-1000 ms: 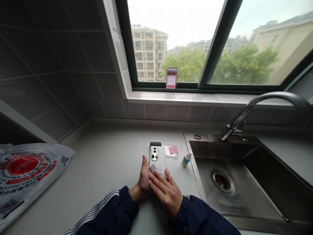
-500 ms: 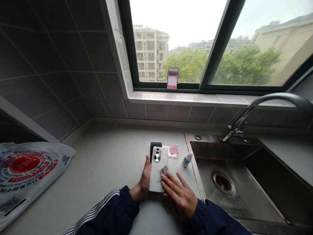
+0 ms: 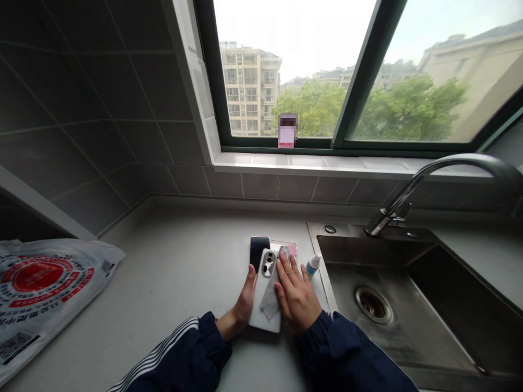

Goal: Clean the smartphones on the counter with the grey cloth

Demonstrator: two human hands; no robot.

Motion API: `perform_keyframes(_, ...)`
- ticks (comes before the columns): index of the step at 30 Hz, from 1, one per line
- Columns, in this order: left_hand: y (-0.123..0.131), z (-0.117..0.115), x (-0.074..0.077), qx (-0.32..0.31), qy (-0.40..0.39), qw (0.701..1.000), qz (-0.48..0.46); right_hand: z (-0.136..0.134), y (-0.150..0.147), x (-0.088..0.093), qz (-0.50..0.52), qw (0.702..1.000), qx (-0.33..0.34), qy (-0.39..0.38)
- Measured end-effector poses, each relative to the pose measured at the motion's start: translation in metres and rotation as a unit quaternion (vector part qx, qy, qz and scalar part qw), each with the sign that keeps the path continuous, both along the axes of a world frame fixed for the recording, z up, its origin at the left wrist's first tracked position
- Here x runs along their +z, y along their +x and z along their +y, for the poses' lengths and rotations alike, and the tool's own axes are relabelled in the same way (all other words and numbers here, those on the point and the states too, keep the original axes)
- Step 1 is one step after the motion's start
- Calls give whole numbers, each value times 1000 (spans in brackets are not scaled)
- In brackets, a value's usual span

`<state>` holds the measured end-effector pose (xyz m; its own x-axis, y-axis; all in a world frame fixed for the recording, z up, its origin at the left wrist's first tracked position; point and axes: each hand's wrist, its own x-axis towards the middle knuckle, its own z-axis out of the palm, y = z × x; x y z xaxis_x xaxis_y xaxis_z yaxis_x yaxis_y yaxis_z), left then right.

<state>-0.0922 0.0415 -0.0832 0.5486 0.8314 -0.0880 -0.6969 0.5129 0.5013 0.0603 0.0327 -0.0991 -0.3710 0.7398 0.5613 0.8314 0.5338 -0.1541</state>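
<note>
Head view, white phone [image 3: 257, 300]: camera side up, over the counter [image 3: 183, 261], near its edge along the sink [image 3: 326, 283].
Left hand [image 3: 244, 303]: grasping the phone's left side, thumb raised.
Right hand [image 3: 298, 294]: fingers extended, holding grey cloth [image 3: 270, 299] flat on the phone's back.

A white printed plastic bag [image 3: 49, 299] lies at eight o'clock, a stainless-steel sink [image 3: 408, 332] at four, its chrome gooseneck faucet [image 3: 420, 172] at three. Beyond the sliding window [image 3: 356, 76], an apartment block [image 3: 249, 92] rises at twelve, leafy trees [image 3: 414, 106] at two.
</note>
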Motion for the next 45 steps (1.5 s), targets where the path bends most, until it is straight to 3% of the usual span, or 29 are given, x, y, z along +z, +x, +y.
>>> perform_keyframes(4,-2,-2,-2,5,-13,999,35,20,-7,6,34,999,-18,0)
perform_keyframes(11,-2,-3,0,22,-15,999,22,33,-21,20,38,999,18,-5)
perform_keyframes(20,-5,1,-12,54,-66,996,17,-4,-26,10,-27,996,88,-15)
perform_keyframes(28,-6,2,5,46,-76,995,48,-45,-23,6,-72,991,115,0)
perform_keyframes(32,-5,1,10,35,-73,996,47,-50,-9,-5,-81,984,140,73)
perform_keyframes(41,-11,2,10,29,-39,998,35,-46,6,-17,104,982,119,101)
perform_keyframes(45,-6,-1,15,18,-23,999,29,-44,6,-20,114,985,87,94)
